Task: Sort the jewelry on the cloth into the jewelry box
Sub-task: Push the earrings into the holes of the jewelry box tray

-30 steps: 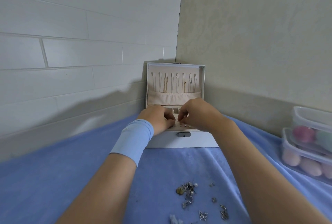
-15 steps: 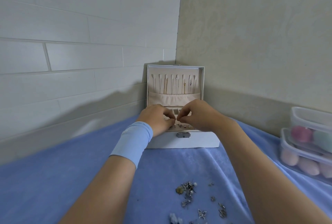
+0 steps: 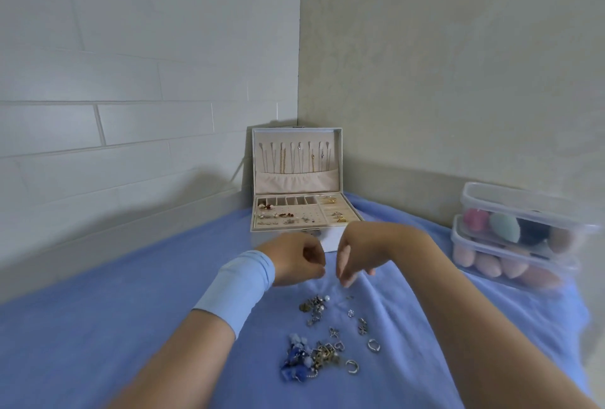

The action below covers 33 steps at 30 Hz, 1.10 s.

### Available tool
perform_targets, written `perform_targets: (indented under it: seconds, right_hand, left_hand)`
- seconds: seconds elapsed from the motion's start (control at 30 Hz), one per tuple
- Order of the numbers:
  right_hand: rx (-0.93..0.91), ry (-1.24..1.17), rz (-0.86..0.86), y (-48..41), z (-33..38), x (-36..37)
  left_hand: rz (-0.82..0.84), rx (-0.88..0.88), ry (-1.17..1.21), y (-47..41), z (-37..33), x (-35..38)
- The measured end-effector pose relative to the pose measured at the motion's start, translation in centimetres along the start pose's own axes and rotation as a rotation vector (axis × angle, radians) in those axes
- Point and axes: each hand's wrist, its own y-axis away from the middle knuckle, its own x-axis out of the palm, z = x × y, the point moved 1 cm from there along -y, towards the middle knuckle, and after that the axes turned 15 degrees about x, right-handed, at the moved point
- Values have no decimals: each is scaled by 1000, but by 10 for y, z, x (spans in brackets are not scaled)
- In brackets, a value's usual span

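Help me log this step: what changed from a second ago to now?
The left hand and right hand drew back from the jewelry box tray to hover over the loose jewelry on the cloth. The box stays open; the pile looks untouched.

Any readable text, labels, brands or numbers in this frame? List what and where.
None: no readable text in this frame.
jewelry box: plain surfaces, no logo or lettering visible.
plastic containers: clear, no label visible; edges are blurred.
wristband: plain light blue, no print.
loose jewelry on the cloth: too small to tell if anything is engraved.
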Motion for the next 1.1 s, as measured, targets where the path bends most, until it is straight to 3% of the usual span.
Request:
perform_targets:
  seconds: [0.13,0.23,0.33,0.6,1.0,1.1]
  right_hand:
    - [104,85,57,16,0,10]
    - [105,54,25,20,3,16]
    - [99,65,22,20,2,17]
    - [76,35,18,16,0,21]
    - [47,-118,-31,1,-2,21]
    - [54,-128,-47,-3,-5,22]
  left_hand:
    - [97,15,-31,1,-15,17]
    - [59,46,-76,2,-19,24]
    - [30,83,36,5,-25,29]
    - [172,89,51,5,-26,35]
    - [-69,23,-5,3,3,16]
    - [-66,-4,-6,2,2,20]
